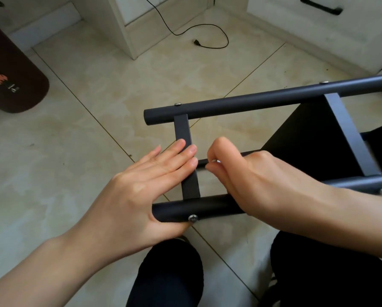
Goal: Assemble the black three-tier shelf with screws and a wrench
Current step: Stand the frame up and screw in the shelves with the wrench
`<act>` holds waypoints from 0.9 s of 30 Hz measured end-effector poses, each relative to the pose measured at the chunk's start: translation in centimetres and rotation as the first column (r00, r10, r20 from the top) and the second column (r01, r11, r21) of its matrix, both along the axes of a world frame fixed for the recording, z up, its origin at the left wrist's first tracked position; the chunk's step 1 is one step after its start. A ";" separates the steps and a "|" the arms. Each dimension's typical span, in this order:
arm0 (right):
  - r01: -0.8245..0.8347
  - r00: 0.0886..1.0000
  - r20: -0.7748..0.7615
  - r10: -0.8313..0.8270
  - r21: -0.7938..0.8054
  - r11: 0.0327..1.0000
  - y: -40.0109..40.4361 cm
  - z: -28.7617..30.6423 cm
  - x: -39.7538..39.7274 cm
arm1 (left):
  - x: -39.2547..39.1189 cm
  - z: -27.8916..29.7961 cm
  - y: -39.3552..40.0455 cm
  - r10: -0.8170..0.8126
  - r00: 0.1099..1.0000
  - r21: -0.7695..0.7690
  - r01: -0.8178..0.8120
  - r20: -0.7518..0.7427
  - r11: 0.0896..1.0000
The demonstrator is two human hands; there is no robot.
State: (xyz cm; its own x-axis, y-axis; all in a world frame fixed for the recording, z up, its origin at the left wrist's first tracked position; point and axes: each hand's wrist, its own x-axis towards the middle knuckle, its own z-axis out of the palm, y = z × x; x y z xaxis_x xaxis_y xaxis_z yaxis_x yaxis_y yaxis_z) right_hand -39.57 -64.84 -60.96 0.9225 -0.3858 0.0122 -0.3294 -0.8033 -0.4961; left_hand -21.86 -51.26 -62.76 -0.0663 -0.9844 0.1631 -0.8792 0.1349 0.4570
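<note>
The black shelf frame lies on its side on the tiled floor. Two round posts run left to right, the far post (252,104) and the near post (207,208), joined by a flat crossbar (182,129). My left hand (141,189) lies with straight fingers on the crossbar, its thumb under the near post beside a silver screw (193,218). My right hand (247,173) pinches a small silver piece (214,161), probably a screw or wrench tip, against a thin black rail. A black shelf panel (307,134) sits to the right.
My knees in dark trousers (170,278) are at the bottom. A brown mat (10,69) lies at the left. A black cable with a plug (198,41) trails on the floor before white cabinets (123,23). A drawer with a black handle (320,6) is at top right.
</note>
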 end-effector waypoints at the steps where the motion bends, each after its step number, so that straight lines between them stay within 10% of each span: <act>1: 0.003 1.000 0.000 -0.003 -0.011 1.000 0.0 0.0 0.0 | 0.0 0.0 0.0 0.004 1.000 -0.002 -0.004 0.003 1.000; 17: 0.074 0.997 -0.016 -0.074 -0.010 0.997 -0.2 -0.2 0.1 | 0.0 0.2 0.1 0.022 0.997 0.034 -0.019 -0.075 0.999; 20: 0.112 0.991 -0.089 -0.097 0.193 0.975 -1.1 -0.1 0.7 | -0.1 0.1 0.2 0.028 0.997 0.032 -0.025 -0.078 0.999; 27: 0.341 0.932 -0.359 -0.048 0.828 0.445 -4.3 -0.9 1.9 | -0.1 -0.1 0.3 0.031 0.997 0.020 -0.030 -0.073 0.999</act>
State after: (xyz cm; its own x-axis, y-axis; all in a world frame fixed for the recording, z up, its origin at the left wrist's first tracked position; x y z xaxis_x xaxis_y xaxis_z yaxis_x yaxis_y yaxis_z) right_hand -37.71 -69.16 -61.87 0.7297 -0.2273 -0.6449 -0.6408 0.1017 -0.7609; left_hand -22.00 -50.98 -62.85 -0.0248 -0.9886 0.1482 -0.8466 0.0996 0.5228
